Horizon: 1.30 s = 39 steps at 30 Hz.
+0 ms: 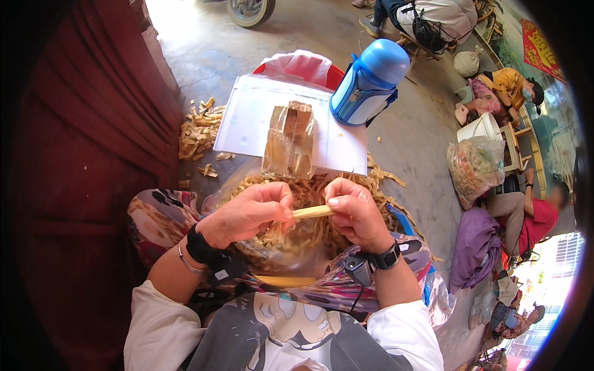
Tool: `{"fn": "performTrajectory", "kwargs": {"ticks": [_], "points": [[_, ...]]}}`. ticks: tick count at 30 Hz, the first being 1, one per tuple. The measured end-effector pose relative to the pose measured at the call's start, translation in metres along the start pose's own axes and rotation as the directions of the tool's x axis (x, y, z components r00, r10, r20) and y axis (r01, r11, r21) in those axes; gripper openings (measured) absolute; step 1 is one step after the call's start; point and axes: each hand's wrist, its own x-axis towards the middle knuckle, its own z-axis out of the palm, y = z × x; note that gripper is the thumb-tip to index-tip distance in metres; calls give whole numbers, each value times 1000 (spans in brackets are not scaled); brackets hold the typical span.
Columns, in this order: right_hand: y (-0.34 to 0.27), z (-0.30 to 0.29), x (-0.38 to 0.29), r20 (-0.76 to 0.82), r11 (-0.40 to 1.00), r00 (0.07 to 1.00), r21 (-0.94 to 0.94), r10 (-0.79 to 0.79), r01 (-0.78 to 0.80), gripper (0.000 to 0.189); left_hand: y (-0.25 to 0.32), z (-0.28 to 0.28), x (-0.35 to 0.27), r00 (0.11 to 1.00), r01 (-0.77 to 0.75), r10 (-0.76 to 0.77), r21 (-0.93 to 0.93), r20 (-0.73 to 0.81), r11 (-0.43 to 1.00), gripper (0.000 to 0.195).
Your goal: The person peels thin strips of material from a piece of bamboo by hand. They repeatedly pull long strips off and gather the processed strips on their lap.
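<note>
Between my two hands stretches a short pale-yellow strip that looks like dried plant material. My left hand pinches one end of it with thumb and fingertips. The other end is gripped by the thumb and forefinger of my right hand. Lighter, frayed strips hang just under my left fingers; whether that hand holds them too I cannot tell. Below both hands, on my lap, is a heap of tan strips, partly in a clear plastic bag. A yellow bar-shaped piece lies nearer my body.
Ahead, a white board bears a clear-wrapped bundle of brown blocks and a blue-and-white bottle. Behind it shows a red tub. Loose strips lie beside the dark red door. Several people sit at right, near a full sack.
</note>
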Motion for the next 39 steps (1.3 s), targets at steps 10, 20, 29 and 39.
{"fn": "performTrajectory", "kwargs": {"ticks": [10,20,29,39], "points": [[-2,-1,34,238,255,754,-843,-612,473,18,23,-6,17,550,-233,780,952,298,-200,17],[6,-1,58,395,-271,628,-918,-670,289,21,16,-16,34,542,87,779,901,316,-426,22],[0,-24,11,-106,774,938,-600,-328,203,25,13,-20,-5,866,-92,441,790,-238,606,18],[-11,-22,-27,-30,859,984,-494,-176,139,27,-2,5,-20,947,-99,158,211,-281,972,22]]}}
